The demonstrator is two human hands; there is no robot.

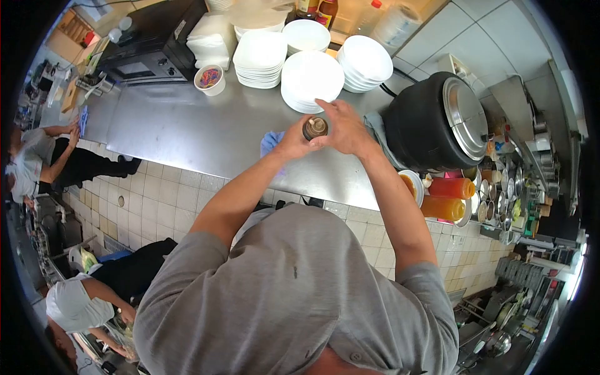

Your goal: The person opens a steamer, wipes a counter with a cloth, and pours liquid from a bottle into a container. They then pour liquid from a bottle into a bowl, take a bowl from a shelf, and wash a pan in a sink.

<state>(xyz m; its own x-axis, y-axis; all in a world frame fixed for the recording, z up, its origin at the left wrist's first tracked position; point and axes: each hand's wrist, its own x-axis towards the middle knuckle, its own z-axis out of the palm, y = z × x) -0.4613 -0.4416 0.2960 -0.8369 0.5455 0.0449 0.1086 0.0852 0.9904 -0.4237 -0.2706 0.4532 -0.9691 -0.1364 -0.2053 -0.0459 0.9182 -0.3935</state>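
Note:
My left hand (pixel 296 139) is wrapped round a squeeze bottle (pixel 315 127), seen from above with a dark rim and a brownish, nozzle-like top. Right beside the bottle is my right hand (pixel 350 128), its fingers stretched toward the near rim of a stack of round white plates (pixel 312 78). The bottle's body is hidden by my hands. A blue-purple cloth (pixel 272 142) lies on the steel counter (pixel 187 125), partly behind my left wrist. Near my right forearm a grey-green cloth (pixel 377 134) rests against a black soup kettle (pixel 415 122).
White square plates (pixel 259 53) and bowls (pixel 364 59) are stacked at the back. A cup of colourful bits (pixel 210 79) stands by a black microwave (pixel 150 47). Orange sauce bottles (pixel 445 208) sit right of my arm. Two other people (pixel 53 153) (pixel 87 303) are at the left.

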